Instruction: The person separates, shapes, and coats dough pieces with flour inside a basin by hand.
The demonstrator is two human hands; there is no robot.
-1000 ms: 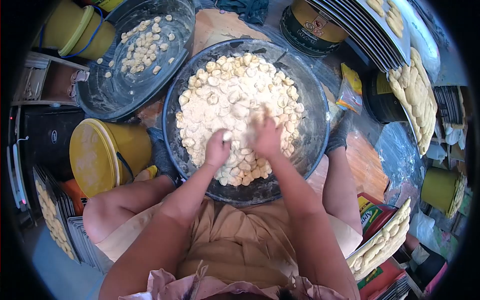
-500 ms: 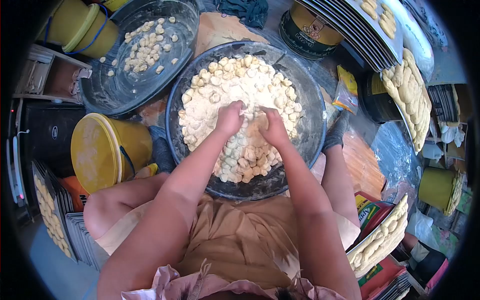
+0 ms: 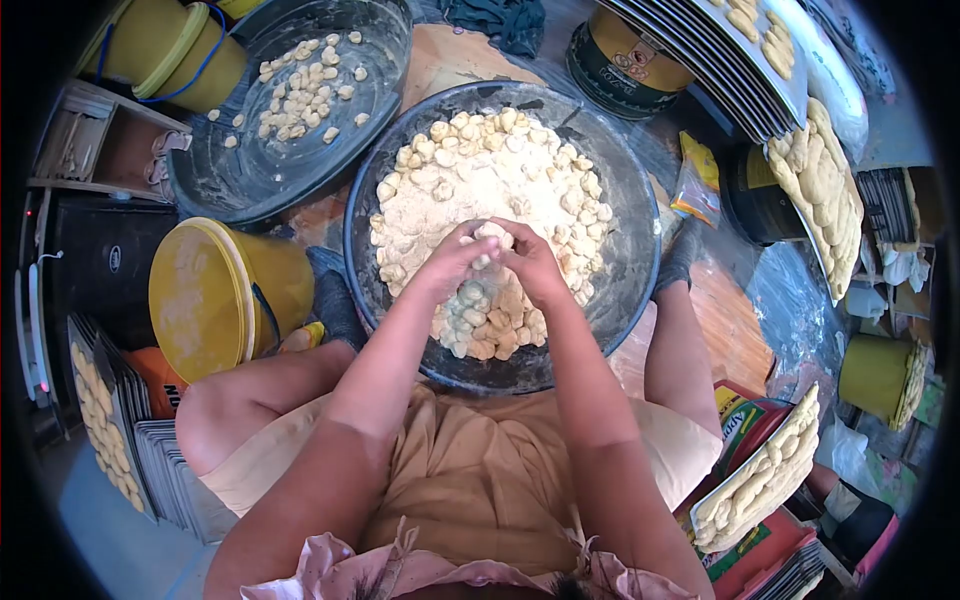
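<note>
Both hands meet over a wide black basin [image 3: 640,225] between the legs. My left hand [image 3: 452,262] and my right hand [image 3: 533,265] are cupped together, their fingers curled around pale dough balls [image 3: 492,236]. How many they hold is partly hidden by the fingers. Below and around the hands, the basin holds a heap of white flour [image 3: 455,200] ringed by many small dough balls [image 3: 585,205]. More dough balls [image 3: 505,330] lie piled at the basin's near side, under the wrists.
At upper left a second dark basin [image 3: 215,190] holds scattered dough balls. A yellow bucket [image 3: 200,300] stands by the left knee. Trays with shaped dough [image 3: 815,200] line the right side, another tray [image 3: 760,480] sits at lower right, and stacked trays [image 3: 105,430] stand at lower left.
My hands have come together and lifted slightly from the flour, moving toward my body, with dough balls now visible between them. The whole view has shifted a little.
</note>
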